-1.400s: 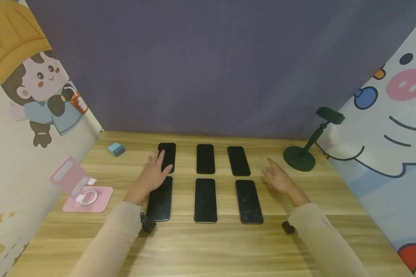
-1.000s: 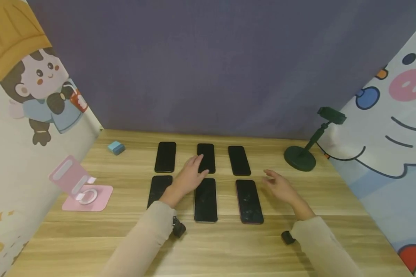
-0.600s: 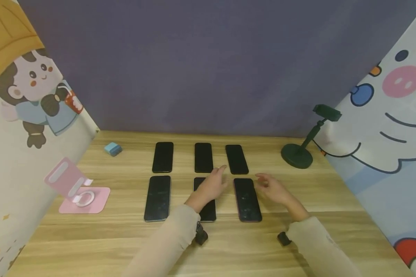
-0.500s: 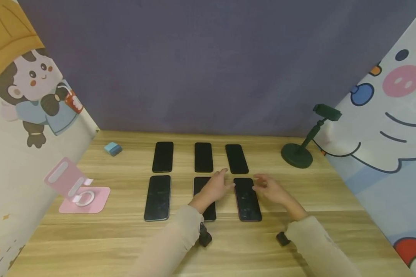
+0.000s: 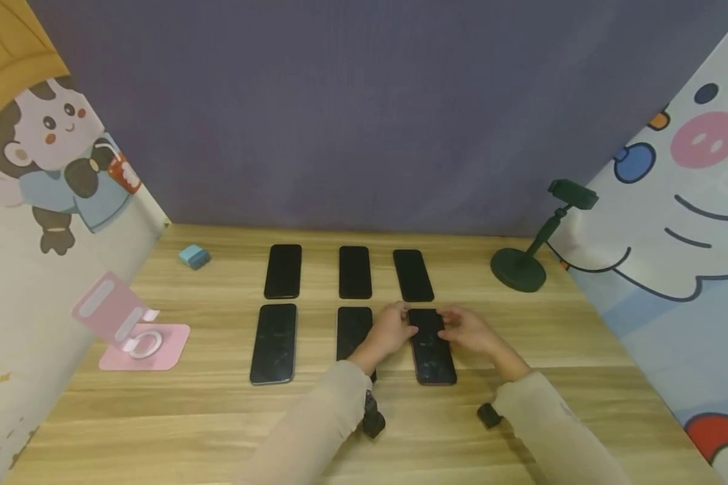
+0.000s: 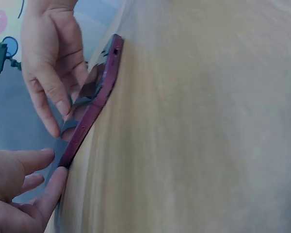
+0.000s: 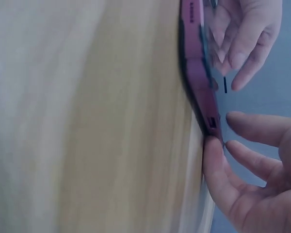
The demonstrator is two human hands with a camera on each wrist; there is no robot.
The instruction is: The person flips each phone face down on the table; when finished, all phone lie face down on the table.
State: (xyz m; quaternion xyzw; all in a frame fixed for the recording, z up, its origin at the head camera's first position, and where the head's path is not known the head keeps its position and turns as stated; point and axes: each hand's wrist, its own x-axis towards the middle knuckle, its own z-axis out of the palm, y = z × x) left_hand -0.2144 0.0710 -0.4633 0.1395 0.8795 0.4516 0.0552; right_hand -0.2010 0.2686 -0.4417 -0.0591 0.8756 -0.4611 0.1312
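Observation:
A dark-screened phone with a magenta rim (image 5: 433, 360) lies flat on the wooden table, front row right. Both hands reach to its far end, one on each side. In the left wrist view a fingertip of my left hand (image 5: 388, 330) meets the phone's corner, while the thumb stays off the glass. My right hand (image 5: 472, 334) mirrors it: in the right wrist view one finger (image 7: 213, 145) touches the opposite corner and the thumb hovers over the screen. A second phone (image 5: 352, 330) lies beneath the left hand and wrist, partly hidden.
Three phones form the back row: left (image 5: 282, 272), middle (image 5: 354, 272) and right (image 5: 413, 275). Another phone (image 5: 273, 344) lies front left. A pink folding stand (image 5: 174, 347) and a small blue block (image 5: 194, 256) are at left, a dark green stand (image 5: 518, 271) back right.
My left hand has travelled right from the back-left phone, past the back-middle one, to the front-right phone. The right hand has lowered and moved left to that phone's other side.

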